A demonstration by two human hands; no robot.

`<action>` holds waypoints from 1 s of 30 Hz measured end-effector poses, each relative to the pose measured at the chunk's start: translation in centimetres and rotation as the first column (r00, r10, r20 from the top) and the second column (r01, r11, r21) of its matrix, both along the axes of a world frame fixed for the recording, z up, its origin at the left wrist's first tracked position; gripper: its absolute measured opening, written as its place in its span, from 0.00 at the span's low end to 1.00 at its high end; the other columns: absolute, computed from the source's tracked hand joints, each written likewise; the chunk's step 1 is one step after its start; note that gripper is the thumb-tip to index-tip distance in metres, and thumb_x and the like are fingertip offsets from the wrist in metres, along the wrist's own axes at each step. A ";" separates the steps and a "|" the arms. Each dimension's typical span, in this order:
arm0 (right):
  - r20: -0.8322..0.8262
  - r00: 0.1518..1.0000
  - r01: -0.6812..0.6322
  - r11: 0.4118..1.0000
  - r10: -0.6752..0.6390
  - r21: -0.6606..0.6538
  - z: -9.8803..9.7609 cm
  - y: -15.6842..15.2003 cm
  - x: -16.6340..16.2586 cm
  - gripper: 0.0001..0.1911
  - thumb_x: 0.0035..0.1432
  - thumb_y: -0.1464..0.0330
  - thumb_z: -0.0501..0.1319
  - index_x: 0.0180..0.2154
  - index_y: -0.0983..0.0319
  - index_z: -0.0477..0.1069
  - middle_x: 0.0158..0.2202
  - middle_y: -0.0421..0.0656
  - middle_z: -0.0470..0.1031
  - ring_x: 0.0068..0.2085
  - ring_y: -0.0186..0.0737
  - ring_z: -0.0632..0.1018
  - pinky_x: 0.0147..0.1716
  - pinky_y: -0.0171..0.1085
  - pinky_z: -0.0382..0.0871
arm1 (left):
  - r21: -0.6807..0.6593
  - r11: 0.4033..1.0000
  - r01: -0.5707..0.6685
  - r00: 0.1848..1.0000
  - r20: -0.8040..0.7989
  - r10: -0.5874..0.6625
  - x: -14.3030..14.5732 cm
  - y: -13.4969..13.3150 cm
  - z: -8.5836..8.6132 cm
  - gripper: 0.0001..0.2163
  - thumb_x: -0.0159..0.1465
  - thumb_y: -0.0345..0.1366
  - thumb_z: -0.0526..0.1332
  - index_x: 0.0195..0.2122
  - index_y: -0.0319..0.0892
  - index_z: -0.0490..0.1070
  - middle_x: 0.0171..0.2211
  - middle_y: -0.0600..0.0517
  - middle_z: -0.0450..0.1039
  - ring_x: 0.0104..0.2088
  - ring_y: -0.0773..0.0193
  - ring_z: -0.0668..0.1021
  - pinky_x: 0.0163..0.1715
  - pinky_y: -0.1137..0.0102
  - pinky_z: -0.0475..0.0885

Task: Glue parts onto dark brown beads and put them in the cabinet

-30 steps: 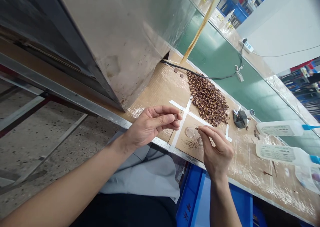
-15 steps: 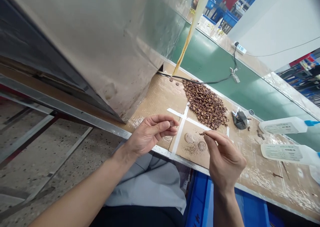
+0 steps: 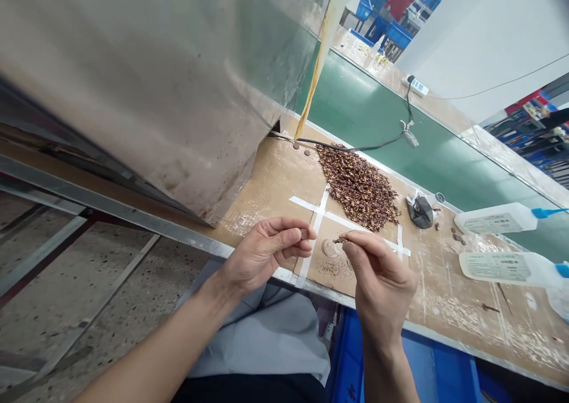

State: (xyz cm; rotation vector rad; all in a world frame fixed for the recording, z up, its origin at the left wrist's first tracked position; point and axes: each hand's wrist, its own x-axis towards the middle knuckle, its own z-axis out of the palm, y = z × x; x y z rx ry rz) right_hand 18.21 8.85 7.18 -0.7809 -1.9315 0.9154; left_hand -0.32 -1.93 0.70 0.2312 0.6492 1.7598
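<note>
My left hand (image 3: 267, 246) pinches a small round brown disc (image 3: 304, 234) between thumb and fingers, above the edge of the bench. Opposite it, my right hand (image 3: 380, 269) is closed on a small dark brown piece (image 3: 339, 240), too small to name, held at the fingertips. The two hands are a short way apart. Below them a small round clear dish (image 3: 329, 248) sits on a cardboard sheet (image 3: 317, 272) with dark crumbs scattered on it. My right hand partly covers a second round dish. Behind lies a heap of small brown-and-yellow pieces (image 3: 360, 186).
Two white squeeze bottles (image 3: 498, 218) with blue tips lie on the right. A dark crumpled bag (image 3: 420, 212) is beside the heap. A black cable (image 3: 373, 147) crosses the back, and a large plastic-covered panel (image 3: 178, 95) stands on the left. Blue bins (image 3: 435, 361) are below the bench.
My right hand has moved left with the small brown piece, closer to my left hand. My left hand keeps its pinch on the disc. The view has shifted slightly.
</note>
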 end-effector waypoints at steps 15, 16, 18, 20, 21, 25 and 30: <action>-0.130 0.990 -0.094 0.942 0.055 -0.322 -2.1 -1.7 -2.9 0.07 0.74 0.62 0.77 0.49 0.56 0.90 0.47 0.45 0.91 0.47 0.47 0.91 0.50 0.43 0.89 | -0.019 0.999 -0.044 0.999 0.015 0.044 1.1 0.0 0.0 0.13 0.61 0.41 0.88 0.39 0.40 0.92 0.32 0.45 0.89 0.31 0.60 0.90 0.39 0.73 0.88; -0.126 0.991 -0.089 0.939 0.049 -0.331 -2.1 -1.7 -2.9 0.07 0.73 0.62 0.78 0.49 0.56 0.90 0.47 0.45 0.91 0.47 0.47 0.90 0.50 0.43 0.89 | -0.021 0.999 -0.042 0.999 0.017 0.042 1.1 0.0 0.0 0.14 0.61 0.41 0.88 0.40 0.40 0.92 0.32 0.45 0.89 0.31 0.60 0.90 0.39 0.72 0.88; -0.127 0.991 -0.085 0.933 0.043 -0.350 -2.1 -1.7 -2.9 0.07 0.73 0.62 0.78 0.49 0.56 0.90 0.47 0.45 0.91 0.47 0.47 0.90 0.50 0.43 0.89 | -0.031 0.999 -0.038 0.999 0.020 0.039 1.1 0.0 0.0 0.14 0.60 0.42 0.89 0.40 0.39 0.92 0.31 0.44 0.89 0.31 0.61 0.90 0.39 0.72 0.88; -0.140 0.989 -0.088 0.923 0.038 -0.375 -2.1 -1.8 -2.9 0.07 0.73 0.62 0.79 0.50 0.55 0.91 0.47 0.44 0.91 0.47 0.46 0.90 0.50 0.42 0.88 | -0.036 0.999 -0.039 0.999 0.026 0.040 1.1 0.0 0.0 0.14 0.60 0.42 0.89 0.40 0.39 0.92 0.32 0.44 0.89 0.31 0.61 0.90 0.39 0.73 0.88; -0.144 0.989 -0.091 0.919 0.037 -0.384 -2.1 -1.8 -2.9 0.07 0.73 0.62 0.79 0.50 0.54 0.91 0.47 0.43 0.91 0.48 0.46 0.90 0.50 0.42 0.87 | -0.033 0.999 -0.038 0.999 0.028 0.039 1.1 0.0 0.0 0.14 0.60 0.41 0.89 0.40 0.39 0.92 0.32 0.44 0.89 0.31 0.61 0.90 0.39 0.73 0.88; -0.118 0.992 -0.079 0.921 0.036 -0.382 -2.1 -1.8 -2.8 0.07 0.73 0.61 0.79 0.50 0.54 0.91 0.48 0.43 0.91 0.48 0.46 0.90 0.50 0.42 0.87 | -0.029 0.999 -0.035 0.999 0.036 0.036 1.0 0.0 0.0 0.13 0.61 0.41 0.88 0.41 0.40 0.92 0.32 0.45 0.90 0.31 0.62 0.90 0.38 0.74 0.88; -0.087 0.996 -0.054 0.943 0.026 -0.327 -2.1 -1.7 -2.7 0.07 0.73 0.60 0.79 0.48 0.54 0.91 0.47 0.43 0.91 0.47 0.47 0.90 0.50 0.43 0.88 | -0.030 0.999 -0.041 0.998 0.051 0.042 1.1 -0.1 0.1 0.13 0.60 0.40 0.89 0.41 0.41 0.92 0.33 0.44 0.90 0.32 0.61 0.91 0.39 0.74 0.88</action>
